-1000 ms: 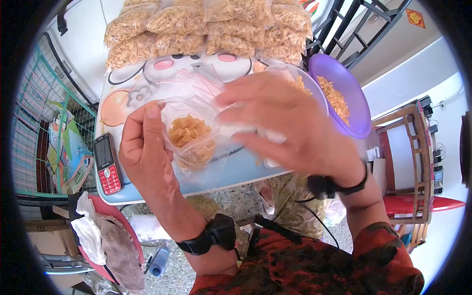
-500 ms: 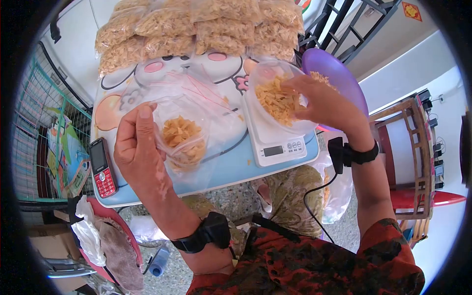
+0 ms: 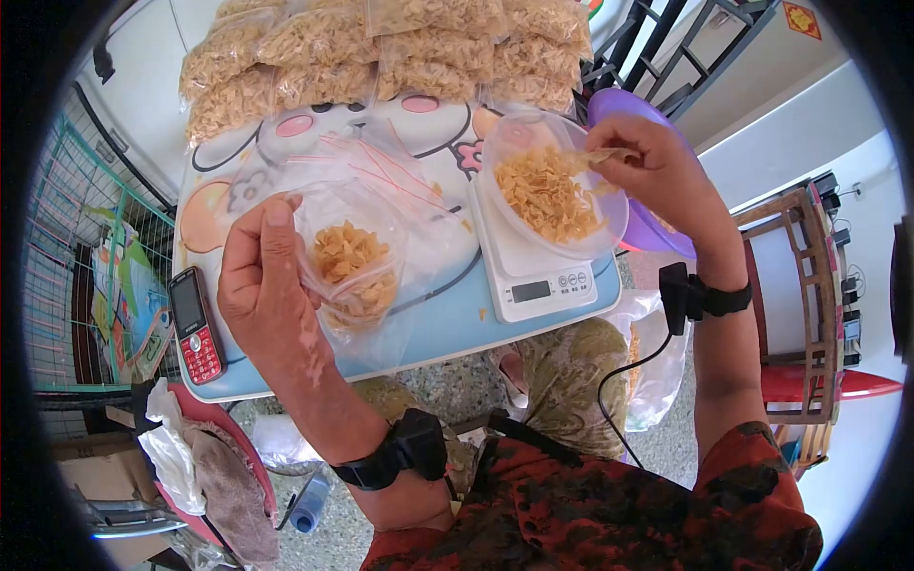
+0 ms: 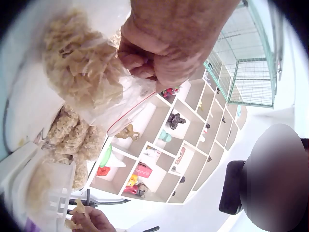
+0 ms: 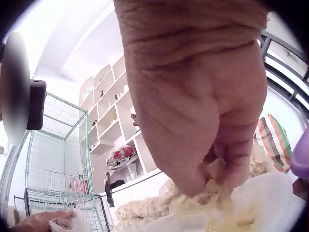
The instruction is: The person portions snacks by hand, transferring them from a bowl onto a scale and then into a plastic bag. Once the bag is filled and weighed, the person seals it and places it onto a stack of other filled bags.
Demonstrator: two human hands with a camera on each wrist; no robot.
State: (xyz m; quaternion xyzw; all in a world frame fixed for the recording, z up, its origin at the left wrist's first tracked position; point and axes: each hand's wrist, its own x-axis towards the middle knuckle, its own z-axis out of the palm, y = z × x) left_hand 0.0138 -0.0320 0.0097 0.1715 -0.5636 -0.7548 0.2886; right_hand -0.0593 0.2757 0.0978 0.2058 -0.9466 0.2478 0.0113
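Observation:
My left hand [image 3: 267,276] pinches the top edge of a clear zip bag [image 3: 367,303], which is part filled with thin yellow flakes [image 3: 345,249]. In the left wrist view, that bag [image 4: 82,72] hangs beneath the curled fingers. My right hand [image 3: 662,171] is over the right rim of a translucent bowl [image 3: 528,128], pinching a few flakes [image 3: 611,155] between thumb and fingers. The pinched flakes [image 5: 215,174] also show in the right wrist view. More flakes lie in the bowl, which sits on a white kitchen scale [image 3: 533,305].
Filled bags of flakes [image 3: 324,43] are stacked along the table's back. Flat zip bags [image 3: 381,171] with red seal lines lie mid-table. A purple basin [image 3: 687,240] stands behind the right hand. A red and black phone [image 3: 197,328] lies at the left edge of the table [image 3: 433,347].
My right hand has gone from beside the bag rightward to the bowl, reached among the flakes, and lifted some toward the rim. The left hand keeps its hold on the bag.

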